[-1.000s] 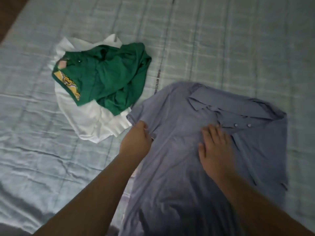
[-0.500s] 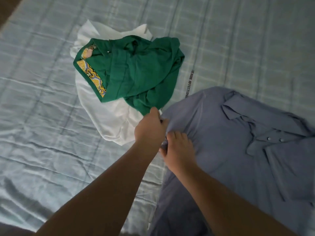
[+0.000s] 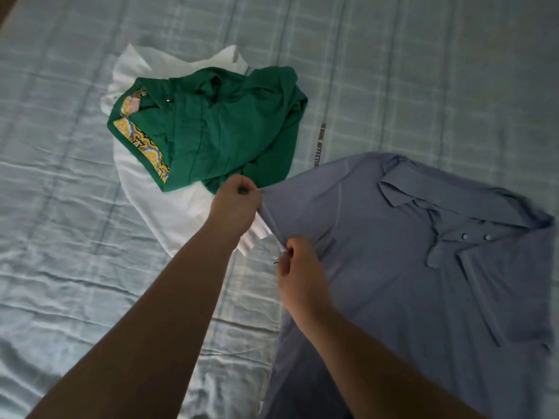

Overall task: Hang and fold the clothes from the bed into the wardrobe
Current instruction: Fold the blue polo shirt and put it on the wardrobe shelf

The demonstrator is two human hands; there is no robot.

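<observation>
— How many garments do we count on the bed [image 3: 423,71]?
— Three: a blue polo shirt [image 3: 423,282] lying spread out, a green shirt [image 3: 227,131], and a white garment [image 3: 145,182] under the green one.
— And our hands?
— Our left hand [image 3: 234,204] and right hand [image 3: 299,267] both pinch the polo's sleeve edge, just beside the pile. The bed stretches wide left of the pile and beyond it.

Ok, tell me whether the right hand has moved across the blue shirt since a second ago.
Yes. The right hand went left, away from the buttons, to the sleeve edge beside the left hand.
</observation>
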